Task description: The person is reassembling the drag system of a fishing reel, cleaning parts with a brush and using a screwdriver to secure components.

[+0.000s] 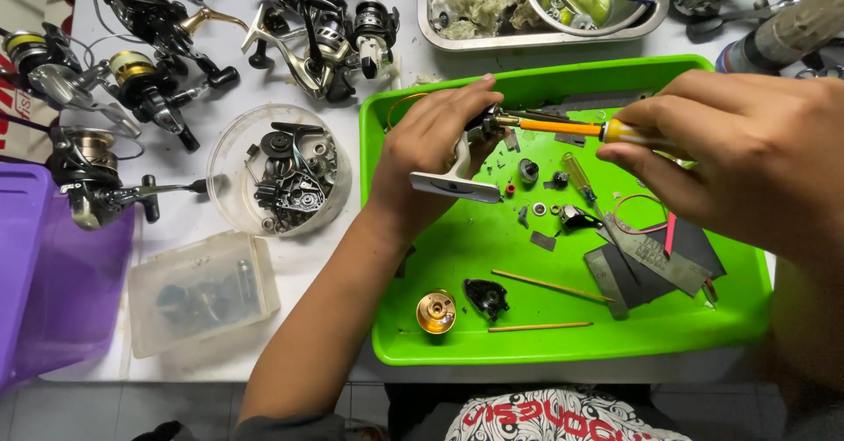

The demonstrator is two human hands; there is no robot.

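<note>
My left hand (431, 155) grips a white fishing-reel body (455, 180) over the green tray (563, 340). My right hand (747, 155) holds an orange-shafted screwdriver (554, 127) with a yellow handle; its tip meets the reel part by my left fingers. Below lie a second screwdriver (587, 190), small washers and black bits, a gold spool (436, 312), a black reel piece (486, 297) and two thin wooden sticks (549, 286).
Several fishing reels (141, 72) lie on the white table at the left and top. A round clear dish of reel parts (281, 173), a clear lidded box (200, 293), a purple bin (44, 274) and a metal tray with a bowl (545, 6) surround the green tray.
</note>
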